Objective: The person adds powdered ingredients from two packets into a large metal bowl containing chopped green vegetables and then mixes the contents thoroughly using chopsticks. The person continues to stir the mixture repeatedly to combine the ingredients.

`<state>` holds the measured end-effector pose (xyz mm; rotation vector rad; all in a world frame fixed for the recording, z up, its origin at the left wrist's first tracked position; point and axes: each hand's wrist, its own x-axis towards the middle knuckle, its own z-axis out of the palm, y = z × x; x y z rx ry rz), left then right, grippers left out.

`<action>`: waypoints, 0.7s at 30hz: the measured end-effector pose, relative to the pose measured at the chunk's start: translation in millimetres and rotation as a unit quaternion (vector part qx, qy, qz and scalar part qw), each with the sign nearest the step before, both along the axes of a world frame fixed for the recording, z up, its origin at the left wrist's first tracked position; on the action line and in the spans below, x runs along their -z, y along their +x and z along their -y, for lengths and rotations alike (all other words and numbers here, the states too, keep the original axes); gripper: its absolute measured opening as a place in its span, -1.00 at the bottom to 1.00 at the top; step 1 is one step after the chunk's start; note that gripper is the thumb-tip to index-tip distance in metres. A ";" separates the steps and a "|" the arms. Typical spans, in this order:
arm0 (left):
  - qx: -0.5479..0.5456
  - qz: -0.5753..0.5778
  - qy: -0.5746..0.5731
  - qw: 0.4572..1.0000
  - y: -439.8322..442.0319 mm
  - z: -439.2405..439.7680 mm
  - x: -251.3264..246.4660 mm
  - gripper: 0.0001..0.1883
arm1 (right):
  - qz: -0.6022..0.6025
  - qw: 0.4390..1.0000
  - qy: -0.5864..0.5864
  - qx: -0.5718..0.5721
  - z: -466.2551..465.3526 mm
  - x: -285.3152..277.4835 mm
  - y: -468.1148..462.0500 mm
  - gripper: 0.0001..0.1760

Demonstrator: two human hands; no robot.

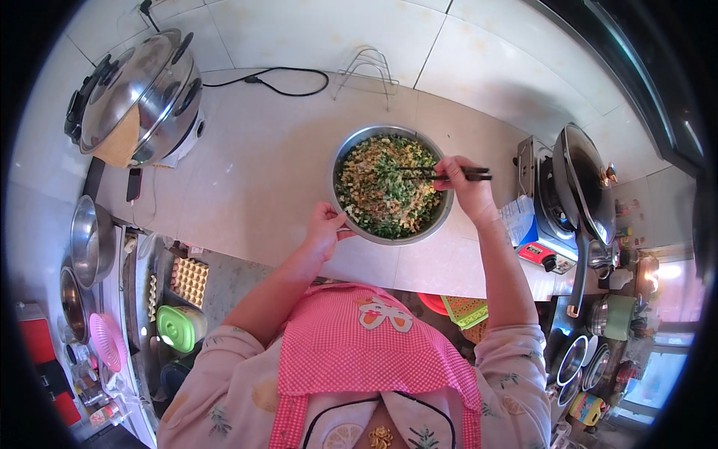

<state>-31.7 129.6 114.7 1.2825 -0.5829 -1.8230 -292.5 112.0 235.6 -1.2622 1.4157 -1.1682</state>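
Note:
A round stainless steel bowl point(391, 242) stands on the tiled counter in front of me. It is filled with a chopped mixture point(370, 174) of green leafy pieces and yellow and brown bits. My left hand point(327, 229) grips the bowl's rim at its lower left, thumb towards the inside. In my right hand point(460, 182) is a pair of dark chopsticks point(419, 173), held near their thick ends over the right side of the bowl. Their tips are in the greens at the middle of the mixture, with some heaped about them.
A steel pot with a glass lid point(162, 106) stands at the back left. Behind the bowl are a wire rack point(367, 70) and a black power cord point(291, 69). To the right, a lidded pan point(586, 182) sits on a portable gas stove point(541, 224). A phone point(134, 184) lies at the left.

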 end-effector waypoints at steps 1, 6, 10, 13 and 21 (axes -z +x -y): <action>0.013 -0.002 0.004 1.000 1.7 2.0 0.7 -0.88 | -0.045 0.999 0.010 -0.020 -1.5 -1.8 -0.5 -0.69; 0.053 -0.015 0.008 0.998 11.2 4.7 6.5 -0.89 | -0.065 0.994 0.031 -0.082 -12.9 -40.0 11.3 -0.81; 0.062 -0.034 0.006 0.997 13.8 6.6 6.4 -0.87 | -0.092 0.978 0.071 -0.175 -31.3 -34.0 32.6 -0.86; 0.055 -0.037 0.010 0.998 11.9 5.0 2.3 -0.85 | -0.154 0.952 -0.052 -0.260 -45.5 3.5 48.7 -0.91; 0.073 -0.008 0.013 0.997 11.8 0.9 -2.3 -0.83 | -0.402 0.841 -0.233 -0.278 -58.5 37.9 55.6 -0.86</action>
